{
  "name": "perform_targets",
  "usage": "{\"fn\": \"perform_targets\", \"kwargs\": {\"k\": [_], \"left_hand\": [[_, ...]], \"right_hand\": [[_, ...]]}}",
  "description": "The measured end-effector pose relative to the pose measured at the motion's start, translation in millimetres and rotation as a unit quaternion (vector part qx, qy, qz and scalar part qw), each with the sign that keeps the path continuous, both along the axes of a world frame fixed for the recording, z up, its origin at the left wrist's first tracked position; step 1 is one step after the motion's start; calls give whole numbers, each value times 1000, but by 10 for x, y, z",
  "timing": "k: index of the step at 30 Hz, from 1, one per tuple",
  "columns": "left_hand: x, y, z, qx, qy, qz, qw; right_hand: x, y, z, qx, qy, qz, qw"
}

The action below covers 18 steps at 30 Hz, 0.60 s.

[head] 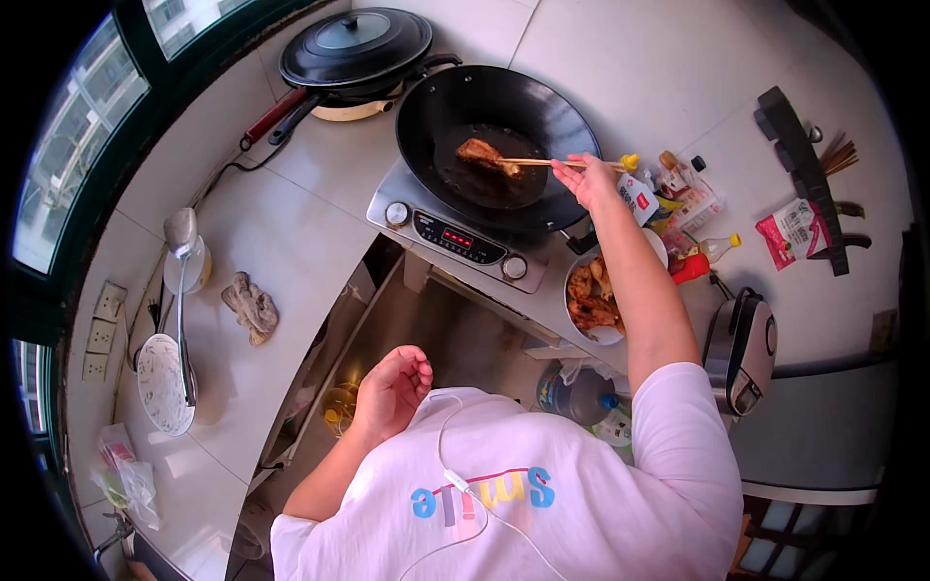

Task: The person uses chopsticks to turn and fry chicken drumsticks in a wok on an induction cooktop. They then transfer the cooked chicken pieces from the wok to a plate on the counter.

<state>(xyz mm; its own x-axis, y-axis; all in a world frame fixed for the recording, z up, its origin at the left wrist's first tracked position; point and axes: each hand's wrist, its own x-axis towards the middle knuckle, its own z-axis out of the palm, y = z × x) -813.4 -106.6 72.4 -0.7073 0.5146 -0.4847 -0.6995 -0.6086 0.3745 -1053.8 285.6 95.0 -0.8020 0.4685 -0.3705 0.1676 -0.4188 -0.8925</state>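
Observation:
My right hand point(587, 181) grips a pair of wooden chopsticks point(534, 162) over the right side of a black wok point(436, 116). The chopstick tips meet a browned piece of chicken point(483, 152), which looks like a drumstick, above or in the dark liquid point(465, 181) at the wok's bottom; I cannot tell whether it is lifted. Under the wok is an induction cooker point(458, 236) with a lit red display. A white bowl point(570, 309) of browned chicken pieces point(592, 287) stands below my right forearm, partly hidden by it. My left hand point(396, 385) hangs before my chest, fingers curled, holding nothing visible.
A lidded pan point(356, 43) sits back left, handles jutting out. On the left counter are a metal spatula point(182, 240) across an oval plate point(166, 385) and a crumpled cloth point(251, 309). Seasoning bottles point(716, 247), a rice cooker point(741, 348) and a knife rack point(806, 181) stand right.

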Motion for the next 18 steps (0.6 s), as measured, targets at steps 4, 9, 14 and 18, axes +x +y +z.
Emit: {"fn": "perform_targets", "kwargs": {"k": [4,9,14,18], "left_hand": [[-4,6,-9,2,-1,1,1000],[-16,26,11,3,-2,3,1000],[-27,33,11,4,-8,3,1000],[-41,70,20,6,-9,-2,1000]], "right_hand": [[69,-156,66,91,3,44,995],[188,-301,146,170,6,122,978],[319,-466,184,290,58,203,933],[296,-746,-42,427,121,239,864]]}}
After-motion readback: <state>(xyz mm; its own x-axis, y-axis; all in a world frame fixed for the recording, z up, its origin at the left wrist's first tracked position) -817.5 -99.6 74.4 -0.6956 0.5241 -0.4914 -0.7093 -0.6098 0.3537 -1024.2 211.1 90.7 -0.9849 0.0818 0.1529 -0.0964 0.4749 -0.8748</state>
